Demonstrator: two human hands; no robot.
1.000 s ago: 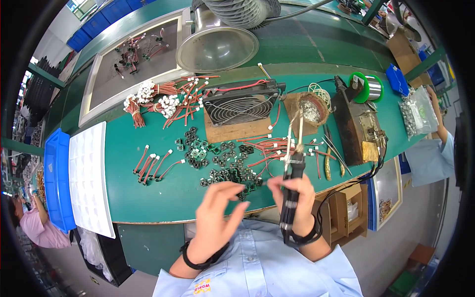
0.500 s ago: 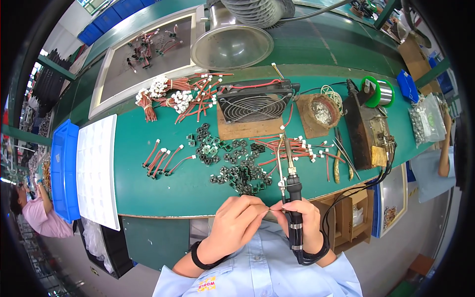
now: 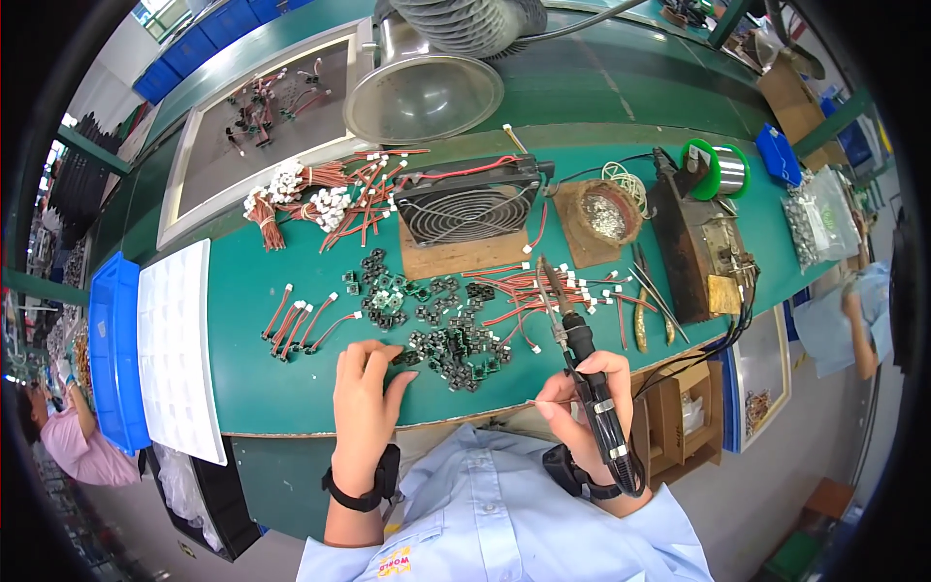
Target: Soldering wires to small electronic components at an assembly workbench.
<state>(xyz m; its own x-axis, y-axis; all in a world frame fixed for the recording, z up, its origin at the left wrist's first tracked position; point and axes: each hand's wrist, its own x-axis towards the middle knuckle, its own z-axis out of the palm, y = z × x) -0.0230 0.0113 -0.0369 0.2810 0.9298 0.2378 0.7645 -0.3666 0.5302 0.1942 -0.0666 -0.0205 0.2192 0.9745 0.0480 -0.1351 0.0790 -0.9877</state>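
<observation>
Right hand (image 3: 579,432) wraps the soldering iron (image 3: 582,341), right of centre, and pinches a thin strand (image 3: 536,402); left hand (image 3: 364,412), thumb and fingers parted, reaches the modules (image 3: 461,351) at centre, no grip visible. Those look tiny, squarish, black and green: probably light, stiff, fragile, best pinched by the edges.

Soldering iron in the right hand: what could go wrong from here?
If hot, the soldering iron might scorch the red wire leads its tip overlaps in this view. The left hand, at the edge of the small circuit boards, could scatter them.
</observation>
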